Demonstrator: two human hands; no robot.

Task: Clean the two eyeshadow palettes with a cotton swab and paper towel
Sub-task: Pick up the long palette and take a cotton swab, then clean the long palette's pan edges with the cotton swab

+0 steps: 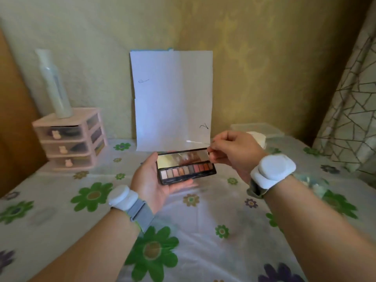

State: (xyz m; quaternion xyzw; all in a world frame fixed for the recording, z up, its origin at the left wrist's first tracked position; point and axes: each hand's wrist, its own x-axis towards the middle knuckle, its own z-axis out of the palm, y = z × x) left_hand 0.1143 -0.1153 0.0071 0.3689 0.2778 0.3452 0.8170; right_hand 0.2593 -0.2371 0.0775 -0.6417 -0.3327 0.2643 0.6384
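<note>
An open black eyeshadow palette (186, 168) with a mirrored lid and a row of several pink, brown and red pans rests in my left hand (151, 180), held above the table. My right hand (232, 152) pinches a white cotton swab (197, 142) by one end. The swab points left, just above the palette's lid and apart from the pans. A folded white paper towel (257, 137) lies behind my right hand. Only one palette is in sight.
A flowered cloth (203, 220) covers the table. A pink three-drawer organiser (71, 141) with a tall white bottle (55, 84) on top stands at the back left. A white sheet (173, 98) leans on the wall. A clear plastic box (258, 128) sits at the back right.
</note>
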